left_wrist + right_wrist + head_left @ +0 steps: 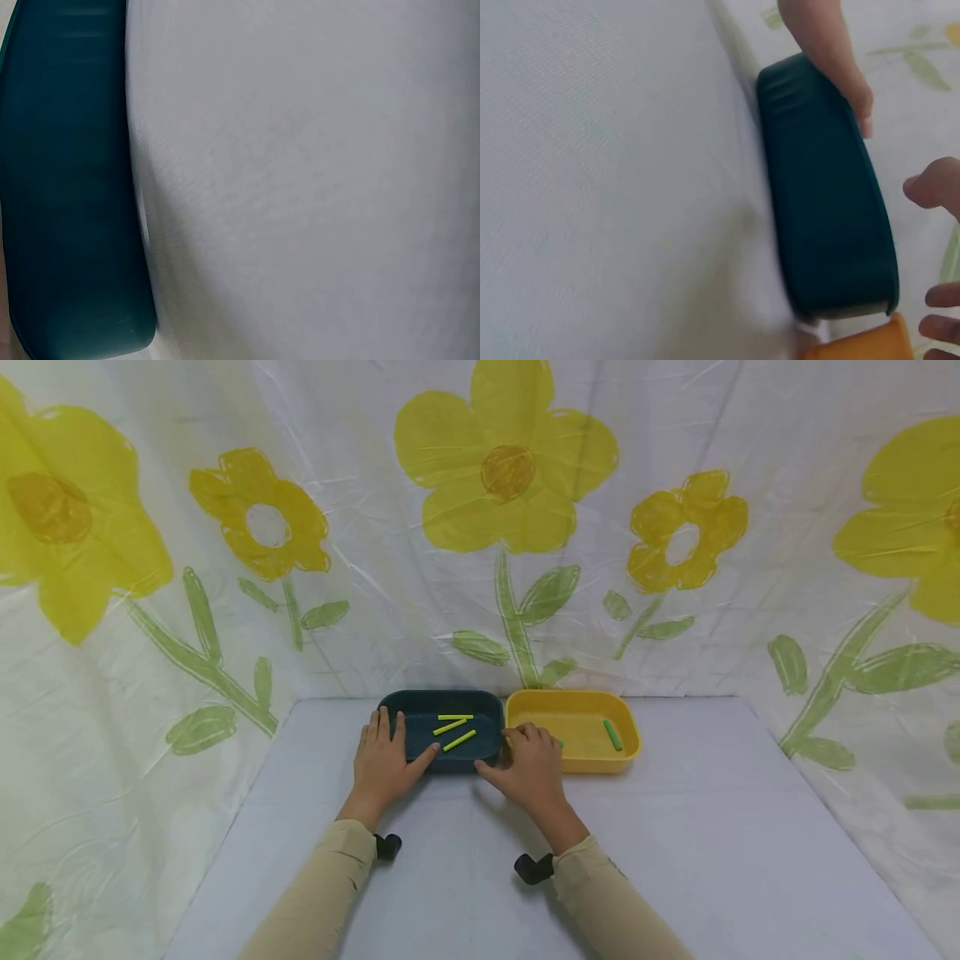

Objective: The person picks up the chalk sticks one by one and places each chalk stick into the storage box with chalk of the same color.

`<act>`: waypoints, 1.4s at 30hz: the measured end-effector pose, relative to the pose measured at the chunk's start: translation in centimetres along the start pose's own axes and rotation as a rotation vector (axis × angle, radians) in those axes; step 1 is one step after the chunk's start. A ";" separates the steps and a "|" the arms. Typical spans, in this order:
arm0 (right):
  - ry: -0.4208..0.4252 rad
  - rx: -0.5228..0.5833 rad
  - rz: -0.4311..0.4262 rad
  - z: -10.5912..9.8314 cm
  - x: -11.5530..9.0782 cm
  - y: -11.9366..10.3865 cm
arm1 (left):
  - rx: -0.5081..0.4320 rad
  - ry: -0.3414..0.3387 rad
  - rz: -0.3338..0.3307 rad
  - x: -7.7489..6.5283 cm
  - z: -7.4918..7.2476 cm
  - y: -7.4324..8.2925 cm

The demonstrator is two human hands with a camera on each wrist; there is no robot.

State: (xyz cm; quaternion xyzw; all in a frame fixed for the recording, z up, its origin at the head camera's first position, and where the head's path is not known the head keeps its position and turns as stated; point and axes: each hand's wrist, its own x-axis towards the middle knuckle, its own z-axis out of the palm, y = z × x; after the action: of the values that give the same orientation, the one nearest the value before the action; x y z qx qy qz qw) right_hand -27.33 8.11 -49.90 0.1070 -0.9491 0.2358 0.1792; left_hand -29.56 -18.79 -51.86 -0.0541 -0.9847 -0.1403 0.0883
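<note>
My left hand [384,768] rests over the left front part of a dark teal tray [405,697], fingers spread. Three yellow chalk-like sticks [460,741] lie in that tray, right of the fingers. My right hand [531,768] is over the place where the teal tray meets a yellow tray [600,766]. In the right wrist view its thumb and fingers stand apart, with nothing seen between them. A green stick [612,735] lies in the yellow tray, and a second green piece [559,744] is mostly hidden by the right hand. The left wrist view shows the teal tray's outer wall [67,180].
Both trays stand side by side at the back of a table with a white cloth [465,860]. Right behind them hangs a white curtain [360,635] with painted yellow flowers. Each wrist carries a small black camera mount.
</note>
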 end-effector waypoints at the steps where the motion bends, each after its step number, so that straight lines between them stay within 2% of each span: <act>1: 0.001 0.006 -0.001 -0.3 -0.1 0.0 | 0.001 -0.002 -0.001 0.0 0.0 0.0; 12: 0.010 0.047 -0.038 -2.8 -1.1 1.5 | -0.001 0.007 0.018 0.1 -0.1 0.1; 30: -0.043 -0.007 -0.068 -5.9 -3.2 4.9 | 0.015 -0.014 0.022 0.6 0.1 -0.7; 35: -0.039 -0.010 -0.095 -6.5 -3.3 5.9 | -0.032 0.009 0.003 1.0 -0.2 -0.9; 42: -0.085 0.000 -0.075 -7.2 -3.6 6.9 | -0.155 0.094 0.001 0.9 -0.7 -1.5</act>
State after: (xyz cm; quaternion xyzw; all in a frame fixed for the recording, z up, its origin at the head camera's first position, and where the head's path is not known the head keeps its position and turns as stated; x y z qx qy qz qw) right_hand -23.93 18.06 -48.17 0.1526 -0.9512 0.2244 0.1472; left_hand -30.57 -20.37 -51.45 -0.0549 -0.9655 -0.2187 0.1300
